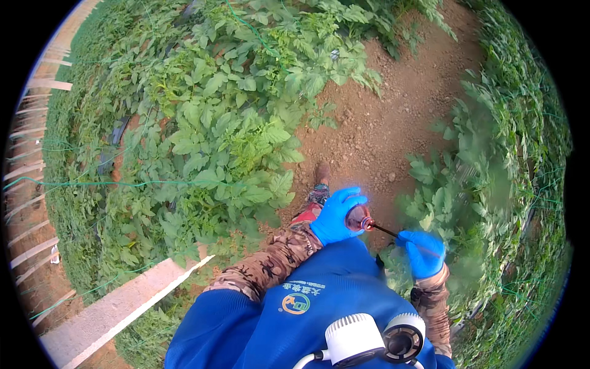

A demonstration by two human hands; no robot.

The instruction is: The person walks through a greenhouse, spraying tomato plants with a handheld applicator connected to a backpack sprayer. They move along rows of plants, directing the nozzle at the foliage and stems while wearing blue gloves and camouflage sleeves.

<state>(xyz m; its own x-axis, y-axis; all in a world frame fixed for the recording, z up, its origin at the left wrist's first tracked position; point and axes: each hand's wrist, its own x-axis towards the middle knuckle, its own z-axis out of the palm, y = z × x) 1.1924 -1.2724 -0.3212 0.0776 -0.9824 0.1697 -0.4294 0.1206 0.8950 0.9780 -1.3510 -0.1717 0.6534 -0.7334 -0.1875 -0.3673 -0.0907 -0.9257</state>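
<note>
Gloved in blue, my left hand [338, 217] grips a small clear bottle [357, 217] whose inside looks reddish. The bottle lies tilted with its mouth toward the right. A thin dark stick [385, 230] reaches from the bottle's mouth to my right hand [421, 252], also in a blue glove. The fingers of that hand are closed around the stick. How far the stick goes into the bottle is hard to see. Both hands are just in front of my blue apron [258, 336], above the soil path.
Leafy plants, apparently tomato, crowd the left [230, 133] and right sides, with a bare soil path [378, 124] between. Green twine [124, 183] crosses the left plants. A concrete post [124, 309] slants at lower left. A white neck fan [352, 339] hangs on my chest.
</note>
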